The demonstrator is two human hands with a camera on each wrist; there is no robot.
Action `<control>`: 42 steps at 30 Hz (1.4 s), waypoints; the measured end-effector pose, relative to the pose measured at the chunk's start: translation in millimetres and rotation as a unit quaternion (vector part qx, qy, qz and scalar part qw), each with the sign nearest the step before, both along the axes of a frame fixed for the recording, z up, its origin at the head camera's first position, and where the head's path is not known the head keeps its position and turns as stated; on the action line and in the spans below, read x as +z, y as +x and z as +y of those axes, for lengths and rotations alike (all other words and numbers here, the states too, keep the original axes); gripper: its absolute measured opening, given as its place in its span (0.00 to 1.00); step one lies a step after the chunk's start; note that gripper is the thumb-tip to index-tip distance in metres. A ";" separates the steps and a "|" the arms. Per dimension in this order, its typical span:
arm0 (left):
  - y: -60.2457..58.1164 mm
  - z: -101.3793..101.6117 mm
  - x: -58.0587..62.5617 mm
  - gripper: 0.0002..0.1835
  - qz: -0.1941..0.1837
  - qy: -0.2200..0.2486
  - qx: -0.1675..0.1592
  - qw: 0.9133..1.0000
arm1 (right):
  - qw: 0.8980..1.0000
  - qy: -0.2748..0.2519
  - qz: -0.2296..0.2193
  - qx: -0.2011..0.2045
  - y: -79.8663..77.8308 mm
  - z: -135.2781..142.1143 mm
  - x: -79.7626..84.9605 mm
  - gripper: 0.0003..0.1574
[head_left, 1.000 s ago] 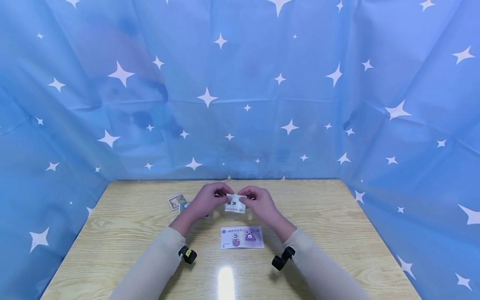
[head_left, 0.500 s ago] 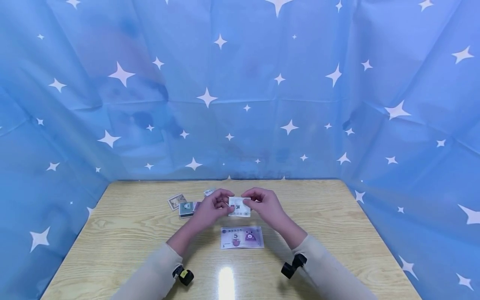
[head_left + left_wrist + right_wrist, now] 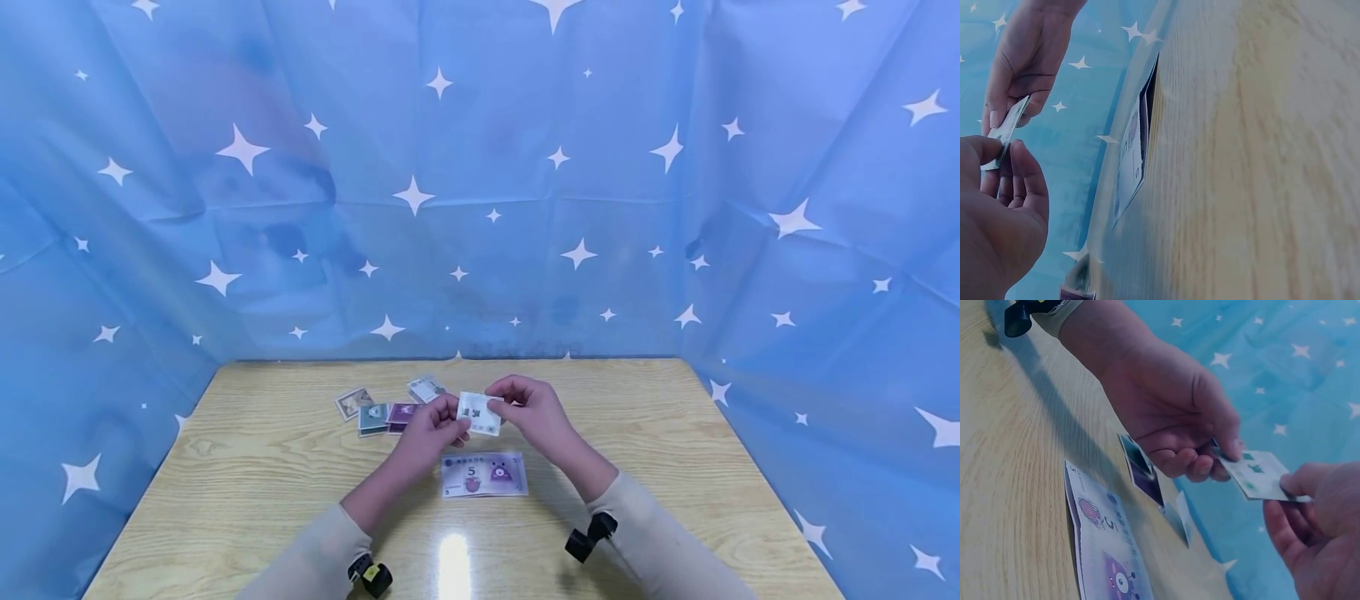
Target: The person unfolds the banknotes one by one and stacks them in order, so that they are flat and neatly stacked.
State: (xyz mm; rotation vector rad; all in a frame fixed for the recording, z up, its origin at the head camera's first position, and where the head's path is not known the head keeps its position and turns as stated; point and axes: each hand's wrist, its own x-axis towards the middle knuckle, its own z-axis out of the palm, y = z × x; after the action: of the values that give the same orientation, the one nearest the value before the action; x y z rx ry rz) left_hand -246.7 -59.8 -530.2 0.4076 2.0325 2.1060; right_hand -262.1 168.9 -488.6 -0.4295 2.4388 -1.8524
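Observation:
Both hands hold a small white play banknote (image 3: 477, 413) with green print, which looks folded, above the table. My left hand (image 3: 432, 428) pinches its lower left corner between thumb and fingers. At the opposite edge, my right hand (image 3: 529, 407) pinches it, thumb on the printed face, as the right wrist view also shows. A purple-and-white 5 play banknote (image 3: 484, 476) lies flat on the wooden table just nearer than the hands. In the left wrist view the white banknote (image 3: 1009, 132) appears nearly edge-on between the two hands.
Left of the hands lie a brown-and-white note (image 3: 352, 403), a green one (image 3: 372, 418), a purple one (image 3: 401, 414) and a pale one (image 3: 425, 388). Beyond the wooden table (image 3: 637, 433) hangs a blue curtain (image 3: 480, 308) with white stars.
The held banknote has come slightly nearer and to the right. My left hand has shifted from its upper left to its lower left corner, uncovering the purple and pale notes behind.

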 end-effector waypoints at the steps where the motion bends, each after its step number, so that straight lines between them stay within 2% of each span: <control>1: 0.6 0.2 0.6 0.09 -0.001 -0.001 0.005 1.000 | 1.000 -0.002 -0.002 0.000 0.5 -0.3 -0.1 0.06; 6: -0.6 -0.5 2.3 0.08 -0.008 -0.001 0.030 1.000 | 1.000 -0.026 -0.011 -0.002 3.3 -2.5 -2.0 0.07; 12: -5.5 -1.8 4.0 0.08 0.004 0.027 0.062 0.998 | 0.997 -0.078 -0.028 -0.008 10.9 -8.7 -8.6 0.10; 18: -6.8 -1.9 4.2 0.10 0.012 0.052 0.071 0.996 | 0.993 -0.111 -0.043 -0.018 19.1 -15.2 -17.0 0.11; 21: -7.0 -2.9 4.6 0.11 0.020 0.045 0.075 0.996 | 0.993 -0.107 -0.043 -0.023 21.4 -16.4 -18.5 0.11; 27: -7.6 -6.7 3.2 0.11 0.059 -0.017 0.075 0.995 | 0.997 -0.064 -0.024 -0.036 18.7 -13.5 -15.3 0.09; 33: -6.0 -7.3 3.1 0.10 0.078 -0.050 0.049 0.994 | 1.000 -0.010 0.005 -0.006 12.4 -10.1 -5.8 0.12; 38: -3.8 -5.8 5.0 0.11 0.072 -0.056 0.041 0.995 | 1.000 0.003 0.006 0.019 9.8 -10.8 -2.6 0.07; 42: -1.7 -3.4 5.1 0.14 0.056 -0.030 0.044 0.997 | 1.000 -0.016 0.005 0.000 9.8 -13.3 -2.5 0.05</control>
State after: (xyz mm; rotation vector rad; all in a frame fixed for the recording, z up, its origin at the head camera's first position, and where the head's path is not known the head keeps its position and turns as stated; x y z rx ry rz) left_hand -248.4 -63.2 -525.1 0.4421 2.2094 2.1102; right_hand -252.2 155.7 -491.1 -0.4410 2.4176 -1.8968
